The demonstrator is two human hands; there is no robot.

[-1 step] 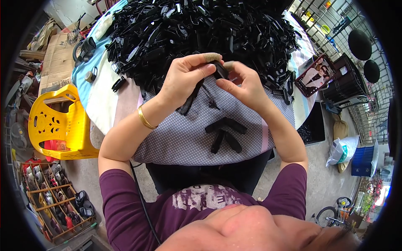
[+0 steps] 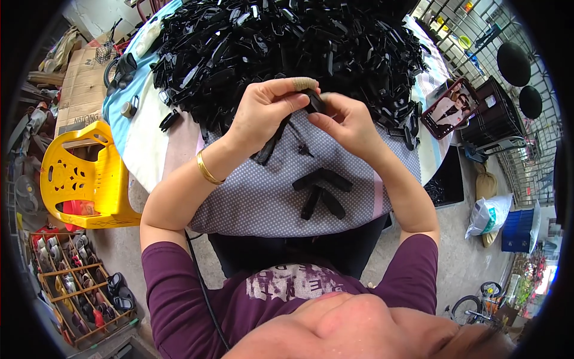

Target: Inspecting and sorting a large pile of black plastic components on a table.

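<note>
A big heap of black plastic parts (image 2: pixel 287 48) covers the far half of a round table laid with a grey dotted cloth (image 2: pixel 251 203). My left hand (image 2: pixel 263 113), with a taped thumb and a gold bangle (image 2: pixel 206 170) on the wrist, grips a long black plastic piece (image 2: pixel 270 146) that hangs down from it. My right hand (image 2: pixel 347 122) pinches the top end of that piece (image 2: pixel 315 100) right against my left fingertips. Three black pieces (image 2: pixel 323 191) lie loose on the cloth near me, below my hands.
A yellow plastic chair (image 2: pixel 84 179) stands to the left of the table, with a cardboard box (image 2: pixel 78 90) behind it and a shoe rack (image 2: pixel 78 281) below. A phone with a lit screen (image 2: pixel 448 107) lies at the table's right edge. A black crate (image 2: pixel 490 119) and a white bag (image 2: pixel 487 215) stand to the right.
</note>
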